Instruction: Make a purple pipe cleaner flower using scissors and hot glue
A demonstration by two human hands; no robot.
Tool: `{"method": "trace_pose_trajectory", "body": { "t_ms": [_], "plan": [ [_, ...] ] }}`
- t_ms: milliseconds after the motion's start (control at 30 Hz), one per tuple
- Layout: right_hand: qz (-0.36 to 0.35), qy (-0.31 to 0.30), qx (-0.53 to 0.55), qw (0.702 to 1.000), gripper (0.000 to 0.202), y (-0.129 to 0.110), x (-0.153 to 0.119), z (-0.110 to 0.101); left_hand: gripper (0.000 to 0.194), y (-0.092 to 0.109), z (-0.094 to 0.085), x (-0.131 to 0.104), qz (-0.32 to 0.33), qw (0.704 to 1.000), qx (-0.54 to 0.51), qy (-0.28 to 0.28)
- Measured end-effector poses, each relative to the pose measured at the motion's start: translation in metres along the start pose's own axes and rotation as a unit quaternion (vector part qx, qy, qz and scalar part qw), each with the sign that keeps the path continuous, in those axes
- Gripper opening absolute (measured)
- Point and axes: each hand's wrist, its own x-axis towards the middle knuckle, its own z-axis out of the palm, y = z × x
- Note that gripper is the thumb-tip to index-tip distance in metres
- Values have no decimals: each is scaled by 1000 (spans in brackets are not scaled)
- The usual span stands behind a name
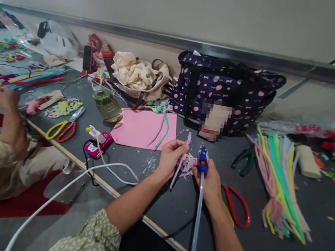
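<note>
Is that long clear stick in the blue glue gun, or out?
Partly in: the clear stick enters the back of the blue glue gun; a long part shows outside.

Glue stick (pixel 197 221) partly beyond bottom edge

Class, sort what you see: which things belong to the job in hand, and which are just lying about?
Likely in the job:
purple strip, in the left hand
blue glue gun, in the right hand
purple scraps
perhaps the coloured stems

Probably just lying about:
patterned bag
bottle
cream cloth
</note>
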Motion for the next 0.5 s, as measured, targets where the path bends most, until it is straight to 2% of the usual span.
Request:
{"method": "trace_pose_trajectory", "body": {
  "t_ms": [100, 233, 333, 500],
  "plan": [
    [6, -28, -60, 998, 23, -3, 0, 4, 32, 2, 1, 0, -4, 1000, -3, 6],
    [16, -24, -114, 993, 18, -4, 0, 5, 32, 4, 1, -1, -4, 1000, -7, 7],
    [2, -9, -78, 997, 23, 1, 1, 4, 33, 4, 1, -1, -8, 1000, -4, 12],
    [1, 58, 1, 998, 32, 10, 3, -3, 34, 1, -1, 0, -7, 1000, -4, 7]
  ]
}}
